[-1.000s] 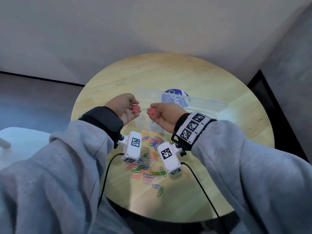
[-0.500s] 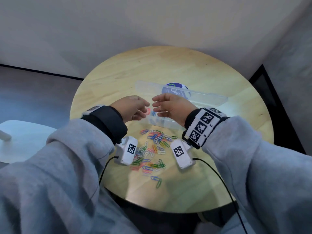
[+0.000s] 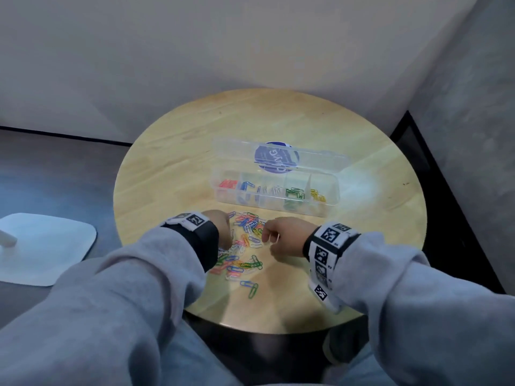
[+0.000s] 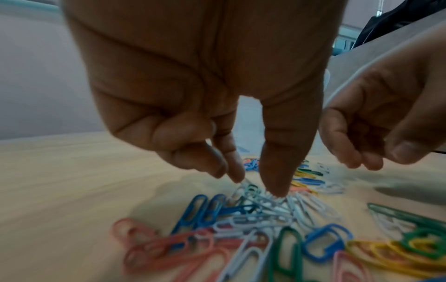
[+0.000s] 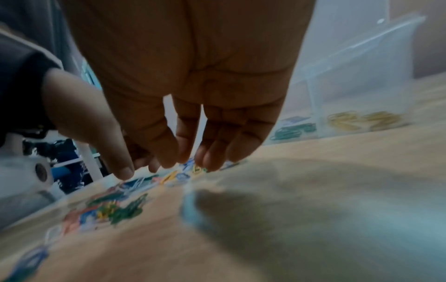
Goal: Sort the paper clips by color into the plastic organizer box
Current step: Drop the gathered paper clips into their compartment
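A heap of mixed paper clips (image 3: 248,240) in red, blue, white, green and yellow lies on the round wooden table (image 3: 278,121). Behind it stands the clear organizer box (image 3: 333,200) with its lid (image 3: 323,160) folded back. Its compartments hold red (image 3: 228,183), blue (image 3: 246,186), white (image 3: 271,189), green (image 3: 294,192) and yellow clips (image 3: 317,195). My left hand (image 4: 255,185) points thumb and forefinger down onto a cluster of white clips (image 4: 272,206), with a gap between the two tips. My right hand (image 5: 188,164) hangs over the heap's right side, fingers loosely curled, nothing seen in it.
A flat white base (image 3: 41,246) lies on the floor left of the table. Walls close in behind and to the right. The table's near edge (image 3: 278,330) runs just below my forearms, and bare wood shows around the box.
Both hands held red clips up near the box, moved over its left compartment, and have since dropped back to the heap without them. The camera view has also tilted.
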The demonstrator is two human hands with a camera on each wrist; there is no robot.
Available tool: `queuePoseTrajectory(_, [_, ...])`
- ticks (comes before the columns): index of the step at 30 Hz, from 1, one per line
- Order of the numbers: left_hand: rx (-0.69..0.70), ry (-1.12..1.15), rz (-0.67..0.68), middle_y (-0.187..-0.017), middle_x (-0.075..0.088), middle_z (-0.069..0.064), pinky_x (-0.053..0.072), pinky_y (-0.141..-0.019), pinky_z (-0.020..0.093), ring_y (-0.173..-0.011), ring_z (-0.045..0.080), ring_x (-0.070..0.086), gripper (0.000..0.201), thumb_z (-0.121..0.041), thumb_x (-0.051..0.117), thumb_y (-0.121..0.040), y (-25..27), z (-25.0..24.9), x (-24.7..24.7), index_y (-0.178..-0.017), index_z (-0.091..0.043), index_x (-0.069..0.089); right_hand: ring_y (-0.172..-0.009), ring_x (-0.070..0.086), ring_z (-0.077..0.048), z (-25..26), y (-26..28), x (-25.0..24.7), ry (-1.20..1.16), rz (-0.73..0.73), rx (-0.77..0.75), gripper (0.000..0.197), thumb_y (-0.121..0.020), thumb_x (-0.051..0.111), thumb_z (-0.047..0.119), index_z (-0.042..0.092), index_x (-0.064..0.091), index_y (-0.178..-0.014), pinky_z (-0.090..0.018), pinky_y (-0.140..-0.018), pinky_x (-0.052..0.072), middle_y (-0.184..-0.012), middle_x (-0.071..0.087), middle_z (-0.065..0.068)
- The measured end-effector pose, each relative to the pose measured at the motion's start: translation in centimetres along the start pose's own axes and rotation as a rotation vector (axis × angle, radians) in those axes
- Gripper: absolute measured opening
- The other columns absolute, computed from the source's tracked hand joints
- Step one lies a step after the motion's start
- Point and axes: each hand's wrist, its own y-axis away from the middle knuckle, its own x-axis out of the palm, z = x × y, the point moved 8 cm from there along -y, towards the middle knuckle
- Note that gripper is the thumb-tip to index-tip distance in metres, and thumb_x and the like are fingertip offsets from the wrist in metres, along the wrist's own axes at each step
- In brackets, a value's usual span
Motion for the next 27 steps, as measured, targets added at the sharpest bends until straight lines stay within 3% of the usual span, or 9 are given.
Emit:
queuePoseTrajectory(5, [-0.067, -0.012, -0.024, -0.088, 0.058, 0.004, 0.04, -0.065, 0.027, -0.078, 0.023, 0.053, 0.029, -0.021, 0.065, -0.077, 0.1, 1.3, -0.2, -0.104, -0.011, 0.064, -0.099, 0.056, -0.022, 0.2, -0.8, 0.1, 0.07, -0.106, 0.001, 0.026, -0.083, 0.057, 0.019, 0.026, 0.054, -0.107, -0.033, -0.085, 0.049, -0.112, 0.052, 0.001])
queuePoseTrajectory(8, [-0.013, 0.026, 0.015, -0.092, 0.058, 0.003, 0.04, -0.067, 0.026, -0.081, 0.022, 0.053, 0.027, -0.022, 0.073, -0.073, -0.1, 1.1, 0.3, -0.095, -0.017, 0.059, -0.104, 0.055, -0.021, 0.8, -1.0, 0.5, 0.081, -0.081, -0.04, 0.024, -0.084, 0.061, 0.024, 0.027, 0.058, -0.108, -0.032, -0.087, 0.047, -0.114, 0.051, 0.0])
queuePoseTrajectory(13, [0.042, 0.042, 0.027, -0.086, 0.055, -0.002, 0.034, -0.053, 0.023, -0.079, 0.02, 0.051, 0.028, -0.015, 0.074, -0.071, -1.0, 0.4, 1.0, -0.08, -0.024, 0.048, -0.107, 0.053, -0.02, 1.6, -1.2, 0.8, 0.15, -0.068, -0.122, 0.021, -0.085, 0.061, 0.026, 0.025, 0.061, -0.106, -0.028, -0.082, 0.04, -0.115, 0.05, -0.001])
queuePoseTrajectory(16, [0.048, 0.04, 0.019, -0.085, 0.058, -0.002, 0.037, -0.057, 0.023, -0.078, 0.019, 0.051, 0.026, -0.014, 0.07, -0.074, -1.2, 0.3, 1.0, -0.067, -0.023, 0.047, -0.101, 0.055, -0.02, 0.8, -1.2, 0.6, 0.138, -0.087, -0.093, 0.011, -0.085, 0.059, 0.025, 0.024, 0.063, -0.095, -0.027, -0.076, 0.041, -0.107, 0.052, 0.0])
queuePoseTrajectory(21, [0.028, 0.074, -0.005, -0.082, 0.061, 0.001, 0.04, -0.066, 0.024, -0.076, 0.019, 0.053, 0.024, -0.021, 0.073, -0.076, -1.3, 0.4, 0.7, -0.064, -0.021, 0.053, -0.094, 0.057, -0.022, 0.5, -1.0, 0.7, 0.128, -0.1, -0.08, 0.01, -0.084, 0.052, 0.017, 0.023, 0.06, -0.082, -0.029, -0.073, 0.045, -0.099, 0.054, 0.0])
queuePoseTrajectory(24, [0.022, 0.118, -0.011, -0.074, 0.06, -0.001, 0.038, -0.061, 0.021, -0.076, 0.018, 0.053, 0.018, -0.024, 0.073, -0.078, -0.9, 0.9, 0.3, -0.067, -0.021, 0.058, -0.096, 0.055, -0.021, 0.5, -0.6, 0.7, 0.126, -0.104, -0.094, 0.009, -0.084, 0.055, 0.018, 0.023, 0.06, -0.09, -0.026, -0.072, 0.041, -0.103, 0.054, 0.001])
queuePoseTrajectory(27, [0.028, 0.189, -0.038, -0.062, 0.056, -0.006, 0.035, -0.052, 0.019, -0.071, 0.016, 0.054, 0.01, -0.023, 0.073, -0.078, -0.6, 1.5, -0.7, -0.073, -0.019, 0.065, -0.101, 0.053, -0.019, 0.9, -0.6, 0.7, 0.132, -0.074, -0.131, 0.021, -0.085, 0.06, 0.024, 0.026, 0.059, -0.106, -0.026, -0.076, 0.04, -0.111, 0.052, 0.001])
